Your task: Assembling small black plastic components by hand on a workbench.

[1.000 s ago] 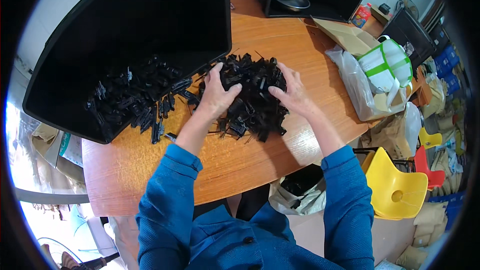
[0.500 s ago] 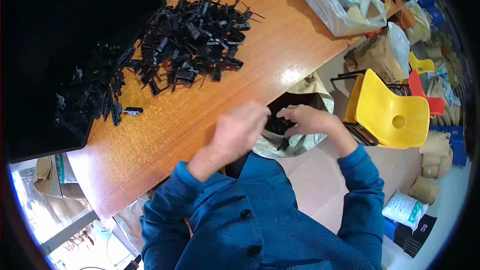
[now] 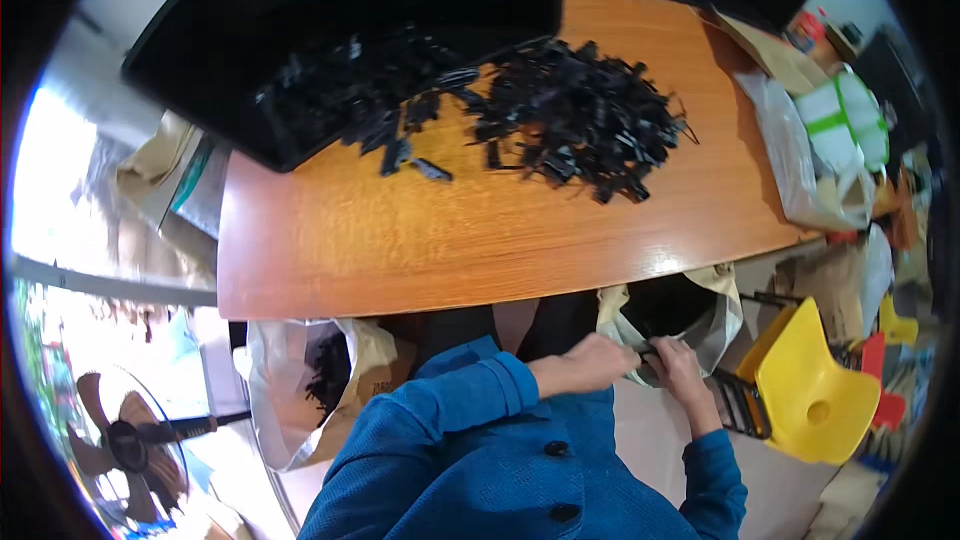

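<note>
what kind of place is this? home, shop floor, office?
Probably a small workshop or stockroom used for hand sorting. A wooden table holds a heap of small black plastic parts spilling from a black tray, and open bags stand beside the table: both hands work at one bag.

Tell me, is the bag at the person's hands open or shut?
Open. The bag's mouth gapes wide with a dark inside showing, and the left hand and right hand grip its near rim.

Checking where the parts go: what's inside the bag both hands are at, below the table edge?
The open bag shows only a dark interior; its contents cannot be made out. The left hand and right hand cover its near rim, holding a small dark piece there.
</note>
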`<state>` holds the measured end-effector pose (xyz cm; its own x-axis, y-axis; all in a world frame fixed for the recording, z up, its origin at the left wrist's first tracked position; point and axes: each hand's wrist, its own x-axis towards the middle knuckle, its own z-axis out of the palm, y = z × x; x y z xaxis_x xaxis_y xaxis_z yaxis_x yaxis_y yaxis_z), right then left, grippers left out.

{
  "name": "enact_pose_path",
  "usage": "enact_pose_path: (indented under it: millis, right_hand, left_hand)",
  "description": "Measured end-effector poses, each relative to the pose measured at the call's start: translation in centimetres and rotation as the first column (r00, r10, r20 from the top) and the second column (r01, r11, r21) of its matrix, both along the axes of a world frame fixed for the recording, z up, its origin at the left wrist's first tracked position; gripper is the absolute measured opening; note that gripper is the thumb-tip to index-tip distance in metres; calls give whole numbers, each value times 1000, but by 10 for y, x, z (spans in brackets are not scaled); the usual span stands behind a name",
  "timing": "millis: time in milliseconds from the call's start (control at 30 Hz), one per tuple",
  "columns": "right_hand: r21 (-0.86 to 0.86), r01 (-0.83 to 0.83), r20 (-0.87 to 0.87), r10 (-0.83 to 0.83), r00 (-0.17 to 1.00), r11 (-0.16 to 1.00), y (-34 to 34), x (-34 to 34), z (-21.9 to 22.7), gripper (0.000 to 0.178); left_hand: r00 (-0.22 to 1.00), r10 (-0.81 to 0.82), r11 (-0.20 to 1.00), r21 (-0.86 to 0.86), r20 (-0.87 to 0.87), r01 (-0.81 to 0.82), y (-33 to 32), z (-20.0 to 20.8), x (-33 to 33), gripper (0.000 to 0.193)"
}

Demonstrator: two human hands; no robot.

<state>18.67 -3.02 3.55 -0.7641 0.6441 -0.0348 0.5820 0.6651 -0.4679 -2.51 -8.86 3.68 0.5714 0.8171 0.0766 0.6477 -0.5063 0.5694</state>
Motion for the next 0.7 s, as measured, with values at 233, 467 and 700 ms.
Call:
enact_pose_path:
  millis: [233, 467, 700]
  right_hand:
    - [254, -54, 6, 54, 999, 966, -6, 4, 2, 24]
    - [207, 111, -94, -93, 991, 972, -19, -36, 51, 19]
    - [390, 71, -418, 107, 902, 918, 4, -188, 75, 15]
  left_hand:
    - [951, 229, 939, 211, 208, -272, -8, 40, -60, 8]
    - [602, 793, 409, 652, 93, -639, 54, 51, -280, 22]
    - [696, 703, 690, 375, -148, -618, 49, 44, -307, 15]
